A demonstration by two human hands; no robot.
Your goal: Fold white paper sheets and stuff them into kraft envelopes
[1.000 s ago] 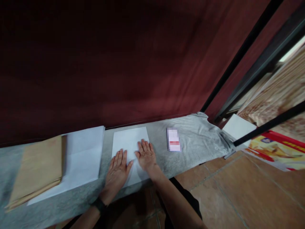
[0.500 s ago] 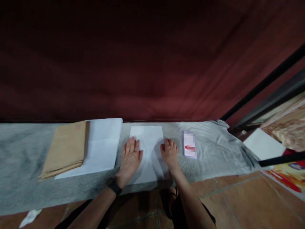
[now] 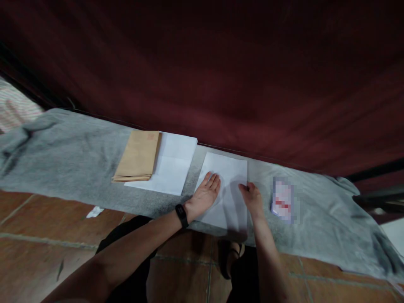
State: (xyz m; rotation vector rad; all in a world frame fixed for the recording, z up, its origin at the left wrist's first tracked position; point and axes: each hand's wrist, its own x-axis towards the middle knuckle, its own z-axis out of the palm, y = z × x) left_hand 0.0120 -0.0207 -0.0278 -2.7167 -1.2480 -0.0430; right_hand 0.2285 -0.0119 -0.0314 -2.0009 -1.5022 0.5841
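A white sheet of paper [image 3: 229,168] lies on the grey cloth, between my two hands. My left hand [image 3: 206,194] rests on its left half, palm down with the fingers stretched out. At the sheet's right edge, my right hand [image 3: 252,198] has its fingers curled, with the thumb over the border of the paper; they seem to pinch that edge. To the left is a stack of brown envelopes [image 3: 139,155], lying partly over folded white paper [image 3: 175,164]. A blurred purplish, phone-like object [image 3: 282,200] lies right of my right hand.
A grey cloth [image 3: 78,147] covers the long, narrow surface. Behind it hangs a dark red curtain [image 3: 202,92]. Brown floor tiles [image 3: 41,252] with a crumpled white scrap [image 3: 94,211] are below. A dark bar [image 3: 378,168] crosses at the far right.
My view has swung left and tilted, so the things appear shifted right. My left hand has slid inward from the sheet's left edge. The right hand stays at the right edge.
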